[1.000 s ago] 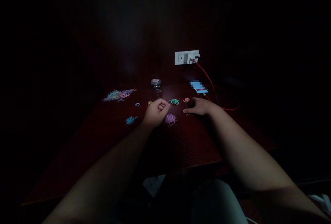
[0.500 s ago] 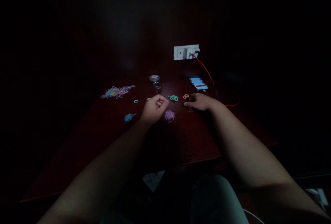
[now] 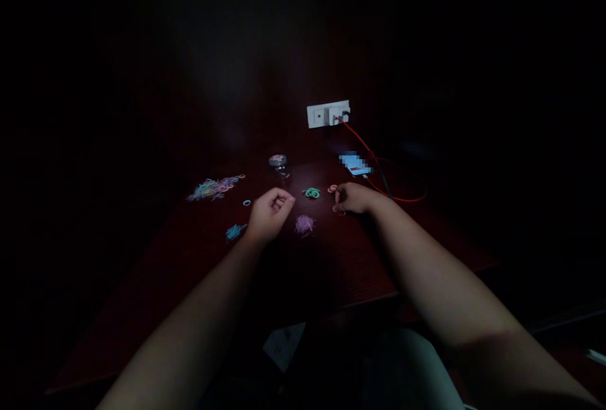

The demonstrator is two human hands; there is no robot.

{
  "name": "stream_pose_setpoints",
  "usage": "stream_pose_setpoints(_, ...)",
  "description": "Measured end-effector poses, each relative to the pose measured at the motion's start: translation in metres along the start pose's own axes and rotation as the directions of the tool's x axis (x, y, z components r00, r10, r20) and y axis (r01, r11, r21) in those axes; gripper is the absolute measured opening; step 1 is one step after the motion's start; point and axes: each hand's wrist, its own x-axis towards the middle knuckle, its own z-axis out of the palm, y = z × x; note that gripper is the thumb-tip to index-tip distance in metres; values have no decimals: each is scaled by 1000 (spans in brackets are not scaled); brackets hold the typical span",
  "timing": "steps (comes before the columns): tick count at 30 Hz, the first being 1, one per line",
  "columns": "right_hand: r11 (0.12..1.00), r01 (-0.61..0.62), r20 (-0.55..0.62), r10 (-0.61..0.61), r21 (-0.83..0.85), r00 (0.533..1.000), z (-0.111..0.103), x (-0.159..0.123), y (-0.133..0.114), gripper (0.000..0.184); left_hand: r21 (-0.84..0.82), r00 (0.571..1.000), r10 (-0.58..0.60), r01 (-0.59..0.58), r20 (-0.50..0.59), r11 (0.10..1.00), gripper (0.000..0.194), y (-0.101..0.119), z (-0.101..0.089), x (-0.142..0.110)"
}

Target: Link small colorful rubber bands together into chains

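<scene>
My left hand (image 3: 271, 213) is closed over the table, thumb pressed to curled fingers; whatever it may hold is hidden. To its right lie a pile of purple rubber bands (image 3: 305, 225) and a small group of green rubber bands (image 3: 312, 193). My right hand (image 3: 351, 198) rests low at the orange rubber bands (image 3: 332, 189), its thumb and bent index finger a little apart. A few pale pink bands (image 3: 341, 213) show by the thumb. Left of my left hand are a blue rubber band pile (image 3: 233, 232) and a single light-blue band (image 3: 247, 203).
A mixed heap of rubber bands (image 3: 215, 188) lies at the back left of the dark red table (image 3: 360, 277). A clear lidded jar (image 3: 278, 162) stands at the back. A phone (image 3: 356, 163) charges by a red cable (image 3: 357, 134) from the wall socket (image 3: 328, 114).
The view has shifted slightly. My right thumb and index finger have drawn closer together beside the orange bands. My left hand, still closed, has moved a little left, away from the green bands.
</scene>
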Motion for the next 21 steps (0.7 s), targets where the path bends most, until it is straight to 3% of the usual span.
stream_pose_setpoints(4, 999, 29, -19, -28, 20, 999, 1, 0, 1, 22, 87, 969, 58, -38, -239, 995, 14, 2, -27, -3)
stream_pose_setpoints(7, 997, 55, -128, -47, 57, 991, 3, 3, 3, 25, 187, 913, 82, -6, -399, 982, 16, -13, -66, -14)
stream_pose_setpoints(11, 987, 119, -202, -95, 112, 975, 9, 11, 7, 24, 364, 905, -57, 227, -421, 903, 22, -54, -135, -40)
stream_pose_setpoints(14, 958, 227, -242, -181, 176, 953, 14, 14, 4, 22, 480, 869, -274, 463, -411, 745, 30, -81, -174, -56)
stream_pose_setpoints(16, 929, 300, -280, -235, 218, 931, 19, 15, 0, 22, 610, 859, -345, 511, -378, 605, 40, -89, -183, -60)
stream_pose_setpoints(18, 902, 352, -316, -268, 250, 910, 24, 15, -7, 22, 723, 871, -367, 480, -326, 498, 45, -92, -182, -57)
stream_pose_setpoints(21, 868, 393, -345, -284, 303, 895, 29, 14, -15, 20, 812, 903, -362, 385, -232, 439, 48, -93, -170, -47)
